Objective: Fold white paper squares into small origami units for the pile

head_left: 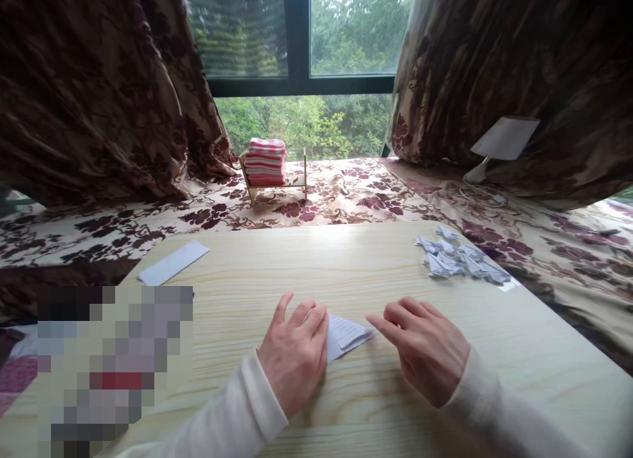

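A small sheet of folded white paper [346,334] with lines of writing on it lies on the table, its point toward the right. My left hand [298,352] rests over its left side and holds it down, fingers bent together and covering that part. To the right, my right hand [425,346] has its index finger stretched out close to the paper's pointed end; I cannot tell if it touches. The other fingers of that hand curl in, the thumb is mostly hidden, and nothing shows in its grasp.
Several small folded paper pieces [452,255] are heaped at the table's [306,260] back right. A flat white paper strip [174,262] lies back left, near a blurred-out patch [116,366]. Beyond stand a small rack with striped folded cloths [266,163] and a white lamp [504,138].
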Demonstrator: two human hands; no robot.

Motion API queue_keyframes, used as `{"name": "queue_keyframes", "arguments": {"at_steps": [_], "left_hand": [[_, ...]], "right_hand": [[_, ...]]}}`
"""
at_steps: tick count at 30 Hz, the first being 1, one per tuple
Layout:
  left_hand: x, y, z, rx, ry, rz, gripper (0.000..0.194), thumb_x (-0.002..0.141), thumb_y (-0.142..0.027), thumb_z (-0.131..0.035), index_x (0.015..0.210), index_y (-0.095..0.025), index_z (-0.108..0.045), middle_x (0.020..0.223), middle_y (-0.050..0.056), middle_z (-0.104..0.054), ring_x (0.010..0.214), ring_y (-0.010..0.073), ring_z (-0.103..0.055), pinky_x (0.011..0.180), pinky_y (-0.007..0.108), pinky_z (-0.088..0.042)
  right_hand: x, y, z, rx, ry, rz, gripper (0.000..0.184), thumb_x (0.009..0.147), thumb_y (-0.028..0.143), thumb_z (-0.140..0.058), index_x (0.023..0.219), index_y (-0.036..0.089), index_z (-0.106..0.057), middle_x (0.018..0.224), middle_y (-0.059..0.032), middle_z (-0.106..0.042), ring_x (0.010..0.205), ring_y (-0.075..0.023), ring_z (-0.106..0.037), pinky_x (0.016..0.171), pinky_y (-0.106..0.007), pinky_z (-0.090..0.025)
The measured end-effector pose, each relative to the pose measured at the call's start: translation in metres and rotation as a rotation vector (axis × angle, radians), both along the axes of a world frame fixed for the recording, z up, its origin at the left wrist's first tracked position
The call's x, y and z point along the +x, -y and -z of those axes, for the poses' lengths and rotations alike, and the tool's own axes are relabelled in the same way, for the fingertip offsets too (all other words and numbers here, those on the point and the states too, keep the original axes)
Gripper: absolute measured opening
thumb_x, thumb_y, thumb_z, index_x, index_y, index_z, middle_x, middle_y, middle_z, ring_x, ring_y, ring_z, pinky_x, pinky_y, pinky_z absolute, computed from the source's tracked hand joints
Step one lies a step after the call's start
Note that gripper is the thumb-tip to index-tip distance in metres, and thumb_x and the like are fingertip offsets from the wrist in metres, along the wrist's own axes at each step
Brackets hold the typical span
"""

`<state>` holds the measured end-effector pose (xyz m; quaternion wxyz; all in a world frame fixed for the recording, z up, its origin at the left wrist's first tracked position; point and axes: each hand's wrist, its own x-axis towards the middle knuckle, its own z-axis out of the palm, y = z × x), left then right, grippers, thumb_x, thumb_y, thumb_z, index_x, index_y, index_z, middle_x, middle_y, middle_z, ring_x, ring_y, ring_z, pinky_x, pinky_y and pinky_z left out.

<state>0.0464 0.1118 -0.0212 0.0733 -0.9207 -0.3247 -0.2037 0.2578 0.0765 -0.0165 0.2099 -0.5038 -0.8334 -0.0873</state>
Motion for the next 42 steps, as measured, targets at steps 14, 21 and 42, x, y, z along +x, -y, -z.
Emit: {"name": "queue_keyframes", "arguments": {"at_steps": [14, 21, 42], "left_hand": [[0.023, 0.028, -0.006, 0.029, -0.105, -0.215, 0.024, 0.079, -0.009, -0.048, 0.092, -0.008, -0.068, 0.084, 0.010, -0.065, 0.084, 0.0247, -0.058, 0.099, 0.050, -0.033], [0.011, 0.006, -0.036, -0.608, 0.289, -0.192, 0.026, 0.075, -0.020, -0.052, 0.093, -0.011, -0.069, 0.089, 0.013, -0.062, 0.092, 0.0309, -0.053, 0.091, 0.053, -0.034], [-0.002, -0.023, -0.024, -1.494, 1.288, -0.229, 0.029, 0.072, -0.040, -0.068, 0.077, -0.013, -0.075, 0.061, 0.003, -0.059, 0.061, 0.0114, -0.046, 0.060, 0.023, -0.040]], "right_hand": [[0.010, -0.017, -0.008, -0.314, -0.150, 0.158, 0.021, 0.082, 0.030, -0.053, 0.085, 0.016, -0.069, 0.087, -0.0101, -0.062, 0.084, -0.0232, -0.054, 0.074, -0.035, -0.042], [-0.014, -0.045, -0.012, -0.557, -0.274, 0.060, 0.008, 0.059, 0.013, -0.070, 0.054, 0.015, -0.064, 0.066, -0.0057, -0.062, 0.071, -0.0210, -0.056, 0.062, -0.030, -0.040], [-0.042, -0.059, -0.012, -0.859, -1.083, -0.102, 0.033, 0.075, 0.045, -0.055, 0.074, 0.013, -0.063, 0.069, -0.0060, -0.062, 0.061, -0.0154, -0.053, 0.055, -0.026, -0.042]]}}
